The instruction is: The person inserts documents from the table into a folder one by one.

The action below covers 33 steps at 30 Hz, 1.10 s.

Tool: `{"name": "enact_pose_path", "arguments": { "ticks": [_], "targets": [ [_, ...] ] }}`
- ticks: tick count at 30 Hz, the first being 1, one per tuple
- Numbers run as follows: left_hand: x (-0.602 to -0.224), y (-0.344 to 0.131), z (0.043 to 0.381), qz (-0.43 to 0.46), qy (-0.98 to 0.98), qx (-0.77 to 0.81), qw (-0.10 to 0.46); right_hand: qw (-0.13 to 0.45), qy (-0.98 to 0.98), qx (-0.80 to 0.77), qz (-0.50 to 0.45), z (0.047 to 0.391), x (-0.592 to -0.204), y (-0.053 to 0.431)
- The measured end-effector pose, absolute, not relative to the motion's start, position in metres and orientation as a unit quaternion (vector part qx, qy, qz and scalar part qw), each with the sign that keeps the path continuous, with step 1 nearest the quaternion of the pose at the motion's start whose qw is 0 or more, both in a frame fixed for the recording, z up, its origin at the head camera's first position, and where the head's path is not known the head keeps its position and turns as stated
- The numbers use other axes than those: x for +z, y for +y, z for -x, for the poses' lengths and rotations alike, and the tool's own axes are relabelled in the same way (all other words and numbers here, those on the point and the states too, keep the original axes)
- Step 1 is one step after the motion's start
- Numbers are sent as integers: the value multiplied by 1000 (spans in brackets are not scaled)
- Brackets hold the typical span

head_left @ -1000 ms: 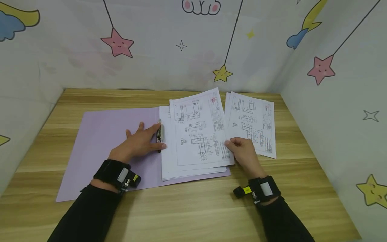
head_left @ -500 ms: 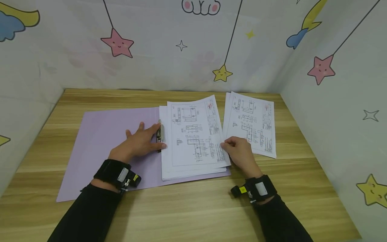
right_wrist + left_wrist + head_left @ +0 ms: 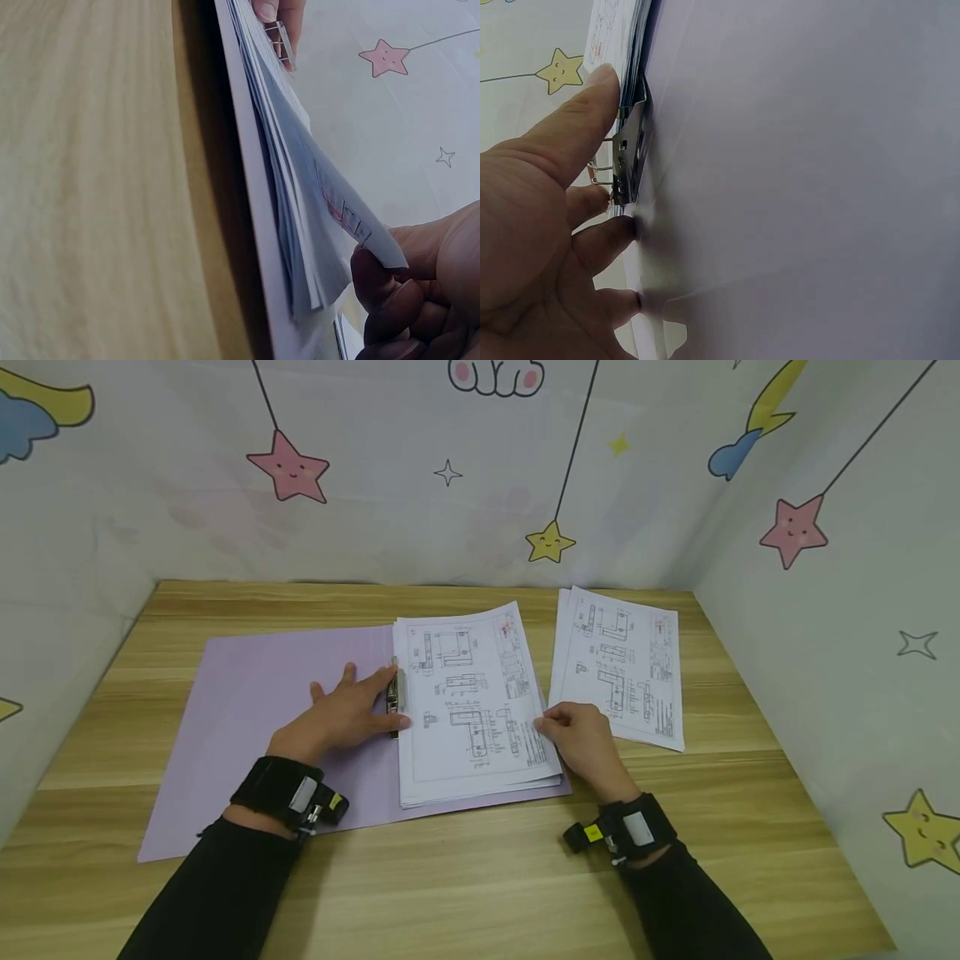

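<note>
An open lilac folder [image 3: 262, 727] lies on the table, a stack of papers on its right half. My left hand [image 3: 337, 714] is spread across the folder's metal clip [image 3: 393, 697], its thumb touching the papers' left edge. In the left wrist view the clip [image 3: 628, 154] stands beside the thumb. My right hand [image 3: 588, 743] pinches the right edge of the top sheet [image 3: 465, 702], which carries technical drawings. In the right wrist view that sheet [image 3: 360, 210] lifts away from the stack, its edge between thumb and fingers.
A second pile of printed drawings [image 3: 630, 668] lies to the right of the folder, near the back of the wooden table [image 3: 450, 885]. A pale curtain wall [image 3: 375, 543] with stars stands behind the table.
The top sheet has moved left and down with my right hand, and now lies lined up over the stack near the clip. My left hand has stayed in place.
</note>
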State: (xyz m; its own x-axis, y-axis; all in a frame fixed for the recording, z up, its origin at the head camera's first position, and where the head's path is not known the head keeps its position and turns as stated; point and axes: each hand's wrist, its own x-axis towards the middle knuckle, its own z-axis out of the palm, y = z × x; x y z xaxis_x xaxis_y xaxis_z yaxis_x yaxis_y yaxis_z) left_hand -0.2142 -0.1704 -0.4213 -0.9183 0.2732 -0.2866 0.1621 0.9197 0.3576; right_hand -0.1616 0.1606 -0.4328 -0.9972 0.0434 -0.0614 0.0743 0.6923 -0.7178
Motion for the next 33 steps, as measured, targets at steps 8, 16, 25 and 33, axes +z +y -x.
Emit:
{"name": "enact_pose_path", "arguments": {
  "ticks": [8, 16, 25, 33],
  "targets": [
    [-421, -170, 214, -115, 965, 167, 166, 13, 924, -380, -23, 162, -433, 159],
    [-422, -169, 214, -114, 965, 171, 162, 26, 920, -390, -33, 161, -434, 160],
    [-423, -170, 216, -115, 965, 171, 163, 28, 919, -392, -32, 162, -434, 162],
    [-423, -170, 217, -119, 965, 170, 163, 36, 927, -373, -25, 163, -433, 164]
  ]
}}
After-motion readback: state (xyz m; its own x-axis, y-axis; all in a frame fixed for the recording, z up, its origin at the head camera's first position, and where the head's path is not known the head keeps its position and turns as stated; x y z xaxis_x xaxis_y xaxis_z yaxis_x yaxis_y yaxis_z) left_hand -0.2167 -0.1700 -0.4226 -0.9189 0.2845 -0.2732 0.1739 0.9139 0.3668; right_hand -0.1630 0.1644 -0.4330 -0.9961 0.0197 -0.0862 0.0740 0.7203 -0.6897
